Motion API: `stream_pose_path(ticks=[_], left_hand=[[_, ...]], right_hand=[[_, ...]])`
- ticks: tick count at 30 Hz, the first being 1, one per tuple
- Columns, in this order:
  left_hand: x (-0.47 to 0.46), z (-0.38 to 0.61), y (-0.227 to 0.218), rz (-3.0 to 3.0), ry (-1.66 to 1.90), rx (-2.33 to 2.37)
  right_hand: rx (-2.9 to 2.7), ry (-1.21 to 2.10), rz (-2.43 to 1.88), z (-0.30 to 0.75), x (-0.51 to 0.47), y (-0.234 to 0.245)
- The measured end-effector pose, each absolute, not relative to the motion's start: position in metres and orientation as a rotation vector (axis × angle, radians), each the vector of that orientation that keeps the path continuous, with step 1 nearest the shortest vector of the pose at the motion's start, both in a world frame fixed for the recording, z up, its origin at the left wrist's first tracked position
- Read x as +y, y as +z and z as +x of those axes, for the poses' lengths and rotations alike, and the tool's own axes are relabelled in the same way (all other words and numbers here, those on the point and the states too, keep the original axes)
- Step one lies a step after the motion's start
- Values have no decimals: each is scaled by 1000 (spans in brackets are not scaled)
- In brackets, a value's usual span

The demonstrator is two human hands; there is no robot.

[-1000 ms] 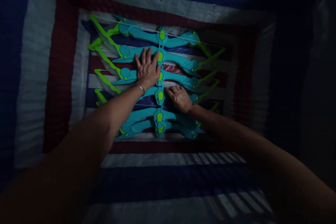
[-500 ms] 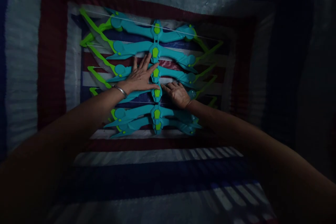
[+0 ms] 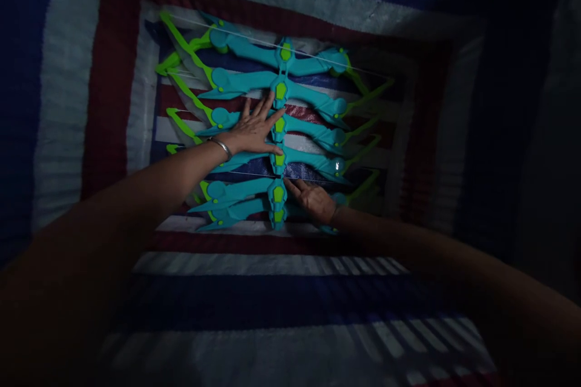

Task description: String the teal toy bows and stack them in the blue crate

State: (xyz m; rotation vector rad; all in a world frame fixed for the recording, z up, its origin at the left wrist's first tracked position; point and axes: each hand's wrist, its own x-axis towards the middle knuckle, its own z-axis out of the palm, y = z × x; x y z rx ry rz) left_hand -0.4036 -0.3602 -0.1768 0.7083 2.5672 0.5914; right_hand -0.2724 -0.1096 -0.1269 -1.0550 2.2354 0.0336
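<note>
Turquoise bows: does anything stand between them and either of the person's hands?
Nothing visible blocks the left hand, spread over the middle bows. A thin string runs by the right hand; whether over or under it, I cannot tell.

We lose parts of the turquoise bows (image 3: 280, 125) behind the left hand (image 3: 251, 134) and right hand (image 3: 316, 202); edges crop both arms (image 3: 170, 193).

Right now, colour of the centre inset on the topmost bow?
Centre inset: lime green, on a turquoise bow. Head view, the only one, shows it.
</note>
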Motion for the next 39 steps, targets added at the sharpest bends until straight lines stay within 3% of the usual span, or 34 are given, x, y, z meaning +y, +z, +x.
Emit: stream_pose_path(ticks=[6,10,14,17,23,28,35,39], left_hand=[[-363,-407,-181,711,630,2569],[-353,-397,-161,674,646,2656],[-348,-331,-121,790,725,2706],[-361,-257,-104,958,742,2391],[-377,-177,-125,807,468,2446],[-352,-179,-140,804,238,2478],[-333,-204,-124,816,73,2451],[-347,-206,-126,884,148,2414]], right_hand=[[2239,41,-988,-278,-112,-135],[2237,50,-960,-277,-114,-134],[2221,48,-949,-277,-114,-133],[2211,37,-927,-279,-114,-133],[2225,-78,-893,-281,-113,-142],[2199,-82,-828,-284,-116,-141],[2207,-111,-818,-284,-115,-135],[2230,-105,-855,-282,-113,-135]])
